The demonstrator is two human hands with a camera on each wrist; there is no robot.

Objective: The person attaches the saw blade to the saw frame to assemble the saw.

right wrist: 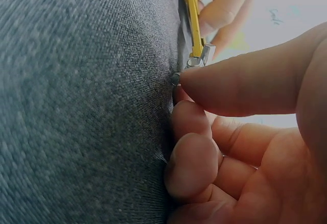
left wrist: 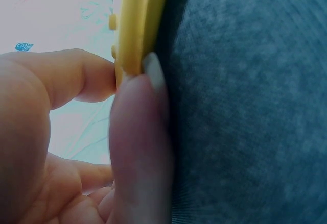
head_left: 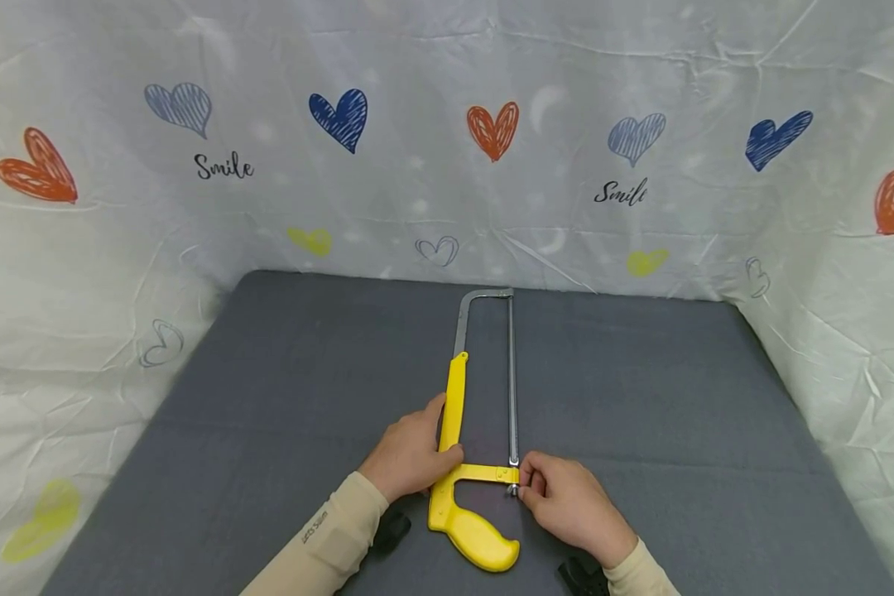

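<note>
A hacksaw [head_left: 455, 401] with a yellow grip and grey metal bow lies on the grey cloth, its far end away from me. My left hand [head_left: 411, 451] grips the yellow part of the frame, thumb on the near side; in the left wrist view, thumb and finger pinch the yellow bar [left wrist: 135, 25]. The saw's blade [head_left: 512, 372] runs along the right side down to a small wing nut [head_left: 512, 490] below the yellow crosspiece. At that nut, my right hand [head_left: 575, 503] pinches with thumb and curled fingers. Its small metal end [right wrist: 176, 79] shows beside the thumb tip.
Grey cloth [head_left: 328, 356] covers the table. A white sheet [head_left: 417, 190] printed with hearts and the word Smile hangs behind and at both sides. Dark wrist devices [head_left: 391, 531] show beneath my forearms.
</note>
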